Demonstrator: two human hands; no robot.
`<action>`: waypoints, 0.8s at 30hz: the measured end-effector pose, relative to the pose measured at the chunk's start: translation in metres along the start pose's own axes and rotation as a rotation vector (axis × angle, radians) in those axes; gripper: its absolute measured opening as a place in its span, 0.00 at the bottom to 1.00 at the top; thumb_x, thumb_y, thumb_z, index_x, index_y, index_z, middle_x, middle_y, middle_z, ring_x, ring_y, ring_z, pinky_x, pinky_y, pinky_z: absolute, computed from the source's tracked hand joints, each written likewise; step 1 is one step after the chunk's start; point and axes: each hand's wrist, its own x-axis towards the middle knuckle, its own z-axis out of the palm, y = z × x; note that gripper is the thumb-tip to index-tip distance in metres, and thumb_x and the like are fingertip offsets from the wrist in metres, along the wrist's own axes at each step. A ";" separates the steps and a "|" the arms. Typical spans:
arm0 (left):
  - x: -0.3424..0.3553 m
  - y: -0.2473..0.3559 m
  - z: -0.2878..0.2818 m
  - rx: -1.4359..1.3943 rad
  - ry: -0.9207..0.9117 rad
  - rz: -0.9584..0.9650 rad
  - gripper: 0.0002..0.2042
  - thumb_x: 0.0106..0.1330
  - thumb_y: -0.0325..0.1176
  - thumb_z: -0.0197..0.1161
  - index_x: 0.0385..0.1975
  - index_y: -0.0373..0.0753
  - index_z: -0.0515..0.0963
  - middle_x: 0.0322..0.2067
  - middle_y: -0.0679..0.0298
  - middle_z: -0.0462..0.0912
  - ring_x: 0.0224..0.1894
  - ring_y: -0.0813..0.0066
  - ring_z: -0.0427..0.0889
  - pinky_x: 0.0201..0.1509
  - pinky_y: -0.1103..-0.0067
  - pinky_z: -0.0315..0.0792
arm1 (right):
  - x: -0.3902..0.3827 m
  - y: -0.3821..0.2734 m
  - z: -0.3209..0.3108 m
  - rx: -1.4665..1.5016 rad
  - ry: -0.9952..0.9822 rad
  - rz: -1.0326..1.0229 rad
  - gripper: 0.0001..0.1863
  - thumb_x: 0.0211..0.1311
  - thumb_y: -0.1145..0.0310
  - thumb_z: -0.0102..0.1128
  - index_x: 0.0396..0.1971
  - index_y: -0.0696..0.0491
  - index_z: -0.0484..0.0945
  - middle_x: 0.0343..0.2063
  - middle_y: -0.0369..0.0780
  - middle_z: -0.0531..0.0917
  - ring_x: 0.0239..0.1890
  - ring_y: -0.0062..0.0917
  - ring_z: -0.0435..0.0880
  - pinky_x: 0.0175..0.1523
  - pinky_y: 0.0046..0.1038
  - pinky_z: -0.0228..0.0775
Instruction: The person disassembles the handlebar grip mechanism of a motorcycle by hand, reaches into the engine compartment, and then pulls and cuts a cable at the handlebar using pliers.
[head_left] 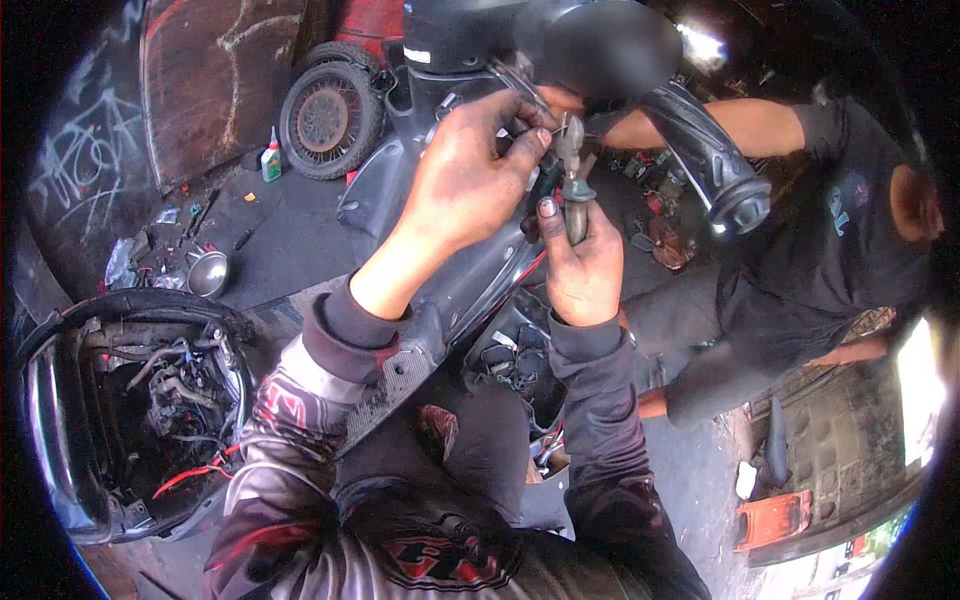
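Note:
My right hand (585,262) is wrapped round the handles of a pair of pliers (572,150), whose metal jaws point up and away from me. Beside the jaws, my left hand (475,170) is closed in a pinch, thumb against fingers. A thin strand shows near its fingertips; what it holds is too small to name. Both hands are above the grey body (372,205) of a scooter, near its front. The black handlebar grip (715,165) sticks out to the right. Another person's forearm (735,125) reaches in behind the pliers, that hand partly hidden.
A co-worker in a black shirt (790,270) crouches at the right. Spoked wheels (328,118), a white-green bottle (271,160) and a metal bowl (207,273) lie at the far left. A black scooter shell (70,430) with wiring stands near left; an orange box (775,518) sits near right.

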 end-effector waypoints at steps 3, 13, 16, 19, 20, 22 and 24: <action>-0.001 0.006 -0.005 0.069 0.000 -0.018 0.08 0.68 0.27 0.64 0.44 0.31 0.82 0.37 0.60 0.88 0.42 0.81 0.82 0.48 0.78 0.76 | 0.001 -0.009 -0.001 -0.124 -0.006 0.021 0.13 0.70 0.63 0.64 0.40 0.60 0.81 0.26 0.44 0.86 0.30 0.27 0.86 0.40 0.31 0.75; 0.001 0.005 -0.004 0.047 -0.022 -0.009 0.09 0.68 0.27 0.65 0.43 0.30 0.83 0.36 0.59 0.88 0.41 0.80 0.84 0.47 0.77 0.76 | 0.004 0.007 -0.003 -0.287 0.087 -0.191 0.15 0.66 0.63 0.67 0.42 0.59 0.80 0.30 0.51 0.84 0.31 0.41 0.83 0.42 0.37 0.74; 0.000 0.005 -0.008 0.086 -0.023 -0.032 0.09 0.67 0.27 0.64 0.43 0.30 0.82 0.36 0.58 0.88 0.41 0.78 0.84 0.47 0.77 0.77 | 0.013 0.007 0.002 0.150 -0.115 -0.002 0.16 0.64 0.63 0.69 0.42 0.59 0.80 0.31 0.54 0.83 0.33 0.48 0.84 0.42 0.39 0.74; -0.004 0.007 -0.003 0.164 0.033 0.020 0.09 0.66 0.27 0.63 0.42 0.30 0.82 0.36 0.58 0.88 0.40 0.77 0.85 0.46 0.76 0.77 | 0.020 0.009 0.017 -0.234 0.074 -0.159 0.13 0.63 0.65 0.68 0.35 0.59 0.76 0.33 0.58 0.84 0.36 0.58 0.83 0.41 0.47 0.75; -0.006 0.018 0.007 0.221 0.091 0.091 0.08 0.66 0.27 0.63 0.42 0.30 0.81 0.36 0.58 0.88 0.40 0.76 0.85 0.46 0.76 0.77 | 0.028 0.018 0.013 -0.327 0.144 -0.262 0.13 0.63 0.66 0.67 0.34 0.59 0.75 0.31 0.58 0.83 0.35 0.60 0.82 0.40 0.50 0.74; -0.008 0.020 0.016 0.259 0.108 0.057 0.07 0.66 0.27 0.64 0.40 0.30 0.80 0.35 0.58 0.89 0.40 0.77 0.87 0.45 0.76 0.78 | 0.036 0.043 0.010 -0.507 0.266 -0.454 0.13 0.64 0.66 0.67 0.36 0.59 0.74 0.26 0.52 0.82 0.26 0.52 0.82 0.33 0.47 0.73; -0.008 -0.003 0.002 0.215 0.074 0.121 0.06 0.67 0.26 0.63 0.40 0.31 0.80 0.35 0.59 0.89 0.40 0.78 0.86 0.44 0.77 0.78 | 0.026 0.031 0.014 -0.112 0.035 -0.172 0.14 0.65 0.65 0.67 0.37 0.59 0.74 0.26 0.47 0.81 0.24 0.42 0.82 0.31 0.42 0.73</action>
